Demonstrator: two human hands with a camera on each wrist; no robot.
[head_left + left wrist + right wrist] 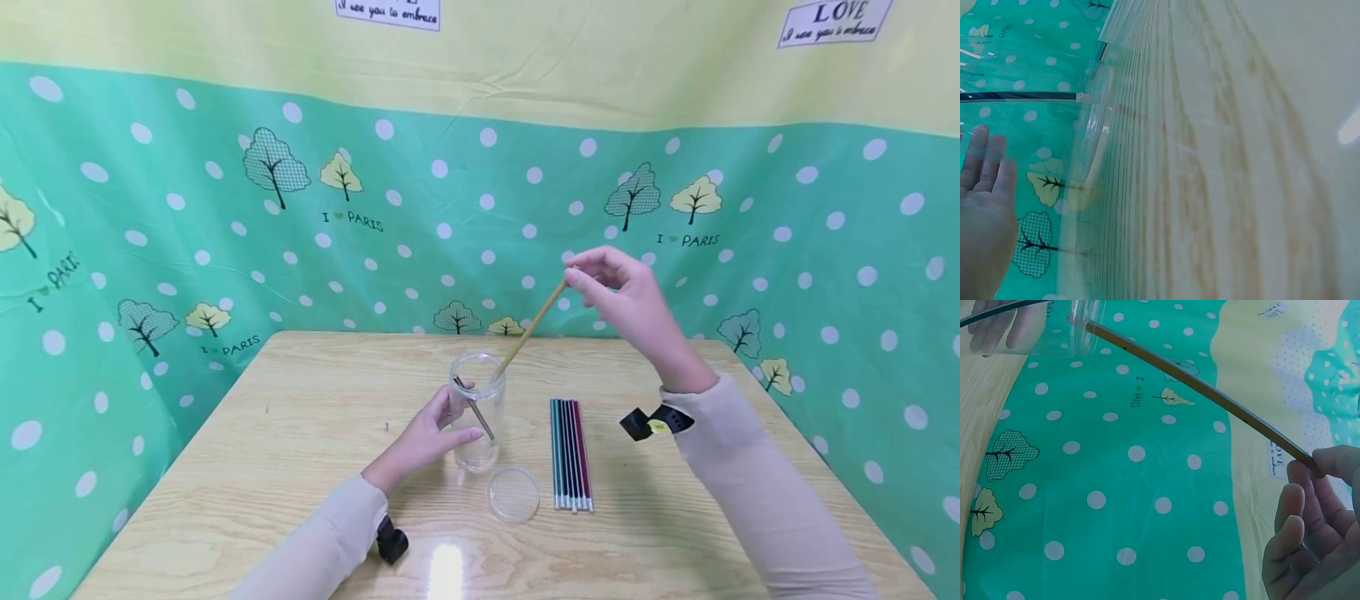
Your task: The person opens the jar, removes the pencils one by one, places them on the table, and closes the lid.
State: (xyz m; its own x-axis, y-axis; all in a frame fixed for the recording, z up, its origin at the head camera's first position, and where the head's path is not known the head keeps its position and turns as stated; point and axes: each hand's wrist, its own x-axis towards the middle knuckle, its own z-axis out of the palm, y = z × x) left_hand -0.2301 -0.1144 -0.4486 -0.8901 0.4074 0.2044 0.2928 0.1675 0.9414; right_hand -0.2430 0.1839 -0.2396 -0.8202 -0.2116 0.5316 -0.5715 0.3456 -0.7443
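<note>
My left hand point(429, 433) grips a clear plastic jar point(486, 417), thumb on the near side and fingers behind it. The jar stands upright with its mouth uncovered. A dark pencil point(476, 408) leans inside it, also seen through the wall in the left wrist view. Above and to the right, my right hand point(622, 292) pinches the upper end of a yellow pencil point(1191, 387) between thumb and fingertips. This pencil slants down to the left, its lower end at the jar's mouth.
A round clear lid point(513, 494) lies in front of the jar. Right of it, a row of green, black and red pencils point(572, 454) lies side by side on the wooden table point(300, 467). A tiny object point(386, 427) lies left of the jar. A patterned curtain point(420, 200) hangs behind.
</note>
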